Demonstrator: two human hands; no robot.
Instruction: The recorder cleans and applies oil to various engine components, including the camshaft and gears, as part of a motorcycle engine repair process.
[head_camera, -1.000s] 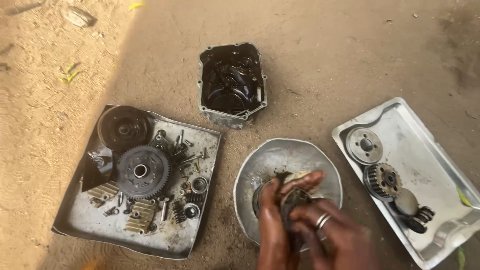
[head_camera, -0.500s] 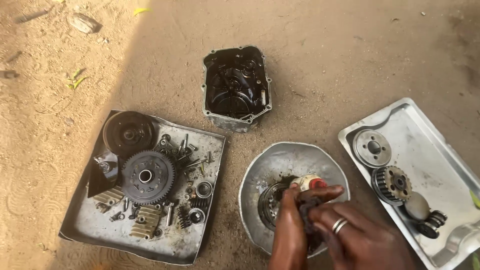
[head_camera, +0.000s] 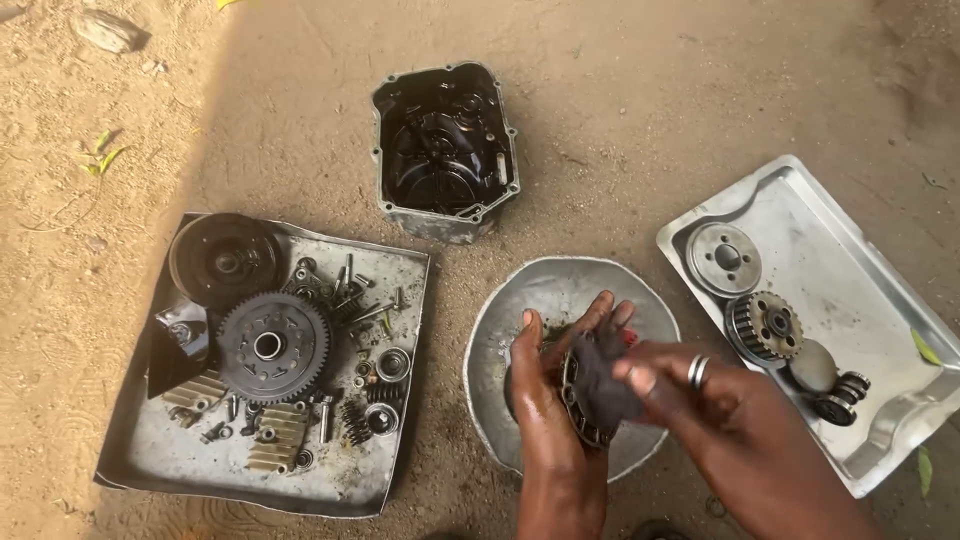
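Both hands are over the round metal bowl (head_camera: 560, 300) on the sandy ground: the left hand (head_camera: 545, 400) cups a toothed round part (head_camera: 580, 420) on edge, and the right hand (head_camera: 700, 400), ring on one finger, presses a dark rag (head_camera: 600, 380) against it. Left of them sits a flat tray (head_camera: 390, 480) with a big gear (head_camera: 272, 347), bolts and springs; right, a metal tray (head_camera: 850, 300) holding smaller gears; above, an oily black engine cover (head_camera: 445, 150).

Between my oil-slick fingers (head_camera: 545, 375) sits a toothed metal clutch part (head_camera: 578, 415), greasy and dull; my fingertips (head_camera: 640, 378) press a dark, matt rag (head_camera: 603, 385) on it, above a smooth grey metal bowl (head_camera: 560, 290).
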